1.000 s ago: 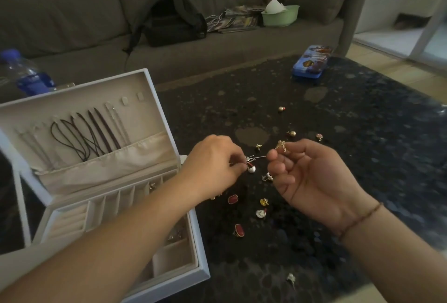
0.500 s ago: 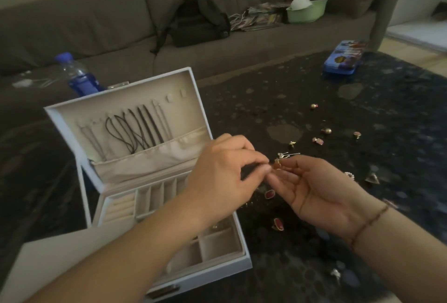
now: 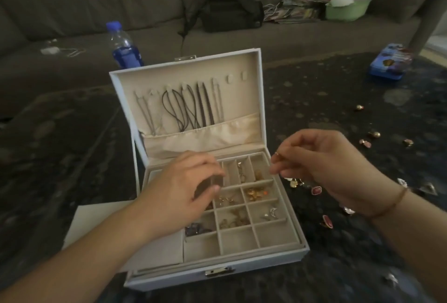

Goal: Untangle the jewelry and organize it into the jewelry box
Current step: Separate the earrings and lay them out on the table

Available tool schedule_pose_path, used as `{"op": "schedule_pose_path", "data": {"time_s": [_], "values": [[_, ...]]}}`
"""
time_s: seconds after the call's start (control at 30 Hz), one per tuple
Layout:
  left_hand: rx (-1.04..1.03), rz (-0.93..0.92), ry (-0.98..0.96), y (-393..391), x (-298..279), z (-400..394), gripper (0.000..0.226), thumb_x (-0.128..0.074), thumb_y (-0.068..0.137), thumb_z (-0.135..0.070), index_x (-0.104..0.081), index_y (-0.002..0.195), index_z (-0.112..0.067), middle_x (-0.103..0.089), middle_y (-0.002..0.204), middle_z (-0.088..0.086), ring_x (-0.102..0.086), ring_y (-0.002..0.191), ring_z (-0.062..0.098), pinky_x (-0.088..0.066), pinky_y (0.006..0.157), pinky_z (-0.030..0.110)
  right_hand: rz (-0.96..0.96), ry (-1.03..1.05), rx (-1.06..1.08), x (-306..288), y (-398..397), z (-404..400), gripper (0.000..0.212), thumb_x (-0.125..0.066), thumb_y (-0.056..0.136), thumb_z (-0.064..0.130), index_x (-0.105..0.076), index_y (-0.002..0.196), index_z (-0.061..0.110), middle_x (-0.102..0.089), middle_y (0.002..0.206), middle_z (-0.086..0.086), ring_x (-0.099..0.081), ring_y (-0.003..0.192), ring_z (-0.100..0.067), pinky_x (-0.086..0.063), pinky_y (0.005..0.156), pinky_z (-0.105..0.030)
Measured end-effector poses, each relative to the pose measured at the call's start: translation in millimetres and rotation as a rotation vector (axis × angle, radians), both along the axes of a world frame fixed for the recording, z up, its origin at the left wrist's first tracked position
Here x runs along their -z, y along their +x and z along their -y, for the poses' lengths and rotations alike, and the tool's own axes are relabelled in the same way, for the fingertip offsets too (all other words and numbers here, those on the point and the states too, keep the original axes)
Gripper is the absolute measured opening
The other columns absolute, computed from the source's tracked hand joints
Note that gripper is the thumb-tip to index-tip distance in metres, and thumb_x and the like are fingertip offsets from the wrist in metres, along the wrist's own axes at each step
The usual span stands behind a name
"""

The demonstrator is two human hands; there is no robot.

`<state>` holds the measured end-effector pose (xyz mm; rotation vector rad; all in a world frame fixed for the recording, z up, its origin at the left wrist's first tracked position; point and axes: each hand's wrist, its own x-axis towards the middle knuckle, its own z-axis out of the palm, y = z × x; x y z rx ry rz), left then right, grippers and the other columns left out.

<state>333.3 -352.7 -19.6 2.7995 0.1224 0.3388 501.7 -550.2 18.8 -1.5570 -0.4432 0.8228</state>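
Gold earring [image 3: 276, 154] pinched in right hand [image 3: 321, 164], just right of jewelry box [image 3: 217, 276] upper compartments; left hand [image 3: 183, 186] fingers curled over tray, contents unclear.

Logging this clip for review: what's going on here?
A person is sorting jewelry into an open white jewelry box on a dark table. The left hand hovers over the compartments; the right hand pinches a small gold piece. Several compartments hold pieces; loose earrings lie right of the box.

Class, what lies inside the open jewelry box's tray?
The jewelry box tray holds small gold and silver jewelry pieces in several compartments; the nearest ones look bare. The left hand covers the left compartments.
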Motion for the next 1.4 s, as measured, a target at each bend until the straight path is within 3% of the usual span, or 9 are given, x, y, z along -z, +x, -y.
{"op": "schedule_pose_path", "data": {"time_s": [0.2, 0.33, 0.6, 0.73, 0.8, 0.97, 1.13, 1.2, 1.4], "values": [[0.010, -0.009, 0.054, 0, 2, -7, 0.040, -0.045, 0.090, -0.052, -0.069, 0.115, -0.030, -0.061, 0.117, -0.012, -0.049, 0.112, 0.011, -0.048, 0.093, 0.038, 0.694, -0.213, -0.238, 1, -19, -48, 0.012, -0.062, 0.092, 0.011, -0.066, 0.081, 0.014, -0.070, 0.064, -0.001, -0.067, 0.056, -0.004, -0.054, 0.056, -0.016], [-0.013, 0.001, 0.038, 0, 5, -7, 0.035, -0.045, 0.090, -0.051, -0.070, 0.106, -0.031, -0.060, 0.115, -0.013, -0.046, 0.112, 0.012, -0.047, 0.093, 0.043, 1.073, -0.396, -0.489, 5, -22, -71, 0.010, -0.059, 0.094, 0.021, -0.068, 0.091, 0.024, -0.060, 0.077, 0.012, -0.058, 0.070, -0.001, -0.044, 0.062, -0.009], [-0.012, -0.025, 0.093, 1, 9, -8, 0.034, -0.039, 0.091, -0.051, -0.064, 0.104, -0.033, -0.054, 0.119, -0.015, -0.039, 0.115, 0.011, -0.039, 0.096, 0.036, 1.089, -0.462, -0.573, 10, -17, -81, 0.013, -0.061, 0.092, 0.021, -0.072, 0.096, 0.027, -0.062, 0.081, 0.014, -0.057, 0.073, 0.000, -0.040, 0.063, -0.008], [-0.009, -0.032, 0.071, 1, 10, -10, 0.029, -0.044, 0.091, -0.050, -0.065, 0.103, -0.033, -0.054, 0.119, -0.015, -0.038, 0.115, 0.011, -0.040, 0.097, 0.039, 1.046, -0.392, -0.569, 7, -15, -74, 0.035, -0.055, 0.086, 0.006, -0.071, 0.111, 0.026, -0.069, 0.094, 0.014, -0.063, 0.085, -0.001, -0.051, 0.079, -0.013], [-0.010, -0.039, 0.049, 2, 8, -10, 0.029, -0.045, 0.091, -0.050, -0.066, 0.103, -0.034, -0.053, 0.118, -0.017, -0.036, 0.114, 0.010, -0.040, 0.098, 0.038, 1.005, -0.362, -0.531, 3, -15, -70, 0.040, -0.051, 0.087, 0.001, -0.069, 0.113, 0.026, -0.065, 0.087, 0.020, -0.062, 0.080, 0.007, -0.049, 0.075, -0.007], [0.044, -0.053, 0.127, 4, 8, -10, 0.041, -0.035, 0.094, -0.059, -0.068, 0.098, -0.035, -0.054, 0.114, -0.015, -0.038, 0.110, 0.012, -0.039, 0.095, 0.034, 0.914, -0.181, -0.153, -17, -3, -38, 0.037, -0.054, 0.087, -0.007, -0.070, 0.096, 0.025, -0.065, 0.072, 0.016, -0.061, 0.061, 0.006, -0.045, 0.055, -0.008], [0.047, -0.092, 0.147, 7, 6, -11, 0.050, -0.030, 0.092, -0.069, -0.068, 0.093, -0.037, -0.054, 0.106, -0.025, -0.037, 0.105, 0.004, -0.038, 0.093, 0.035, 0.735, -0.037, 0.399, -18, 39, 23, 0.033, -0.060, 0.082, -0.005, -0.072, 0.083, 0.026, -0.073, 0.079, 0.003, -0.064, 0.064, -0.011, -0.052, 0.062, -0.024], [0.035, -0.087, 0.145, 7, 5, -10, 0.052, -0.030, 0.091, -0.071, -0.069, 0.092, -0.037, -0.056, 0.102, -0.026, -0.039, 0.104, 0.003, -0.039, 0.092, 0.036, 0.642, -0.031, 0.562, -9, 54, 45, 0.034, -0.059, 0.080, -0.007, -0.071, 0.079, 0.025, -0.072, 0.079, 0.000, -0.063, 0.063, -0.006, -0.051, 0.060, -0.018], [0.009, -0.120, 0.149, 10, 2, -7, 0.056, -0.029, 0.086, -0.079, -0.067, 0.086, -0.038, -0.057, 0.092, -0.026, -0.040, 0.101, 0.000, -0.036, 0.090, 0.033, 0.570, -0.255, 0.666, 26, 72, 80, 0.027, -0.059, 0.084, -0.002, -0.071, 0.082, 0.022, -0.069, 0.076, 0.003, -0.052, 0.046, 0.001, -0.039, 0.041, -0.008]]}}
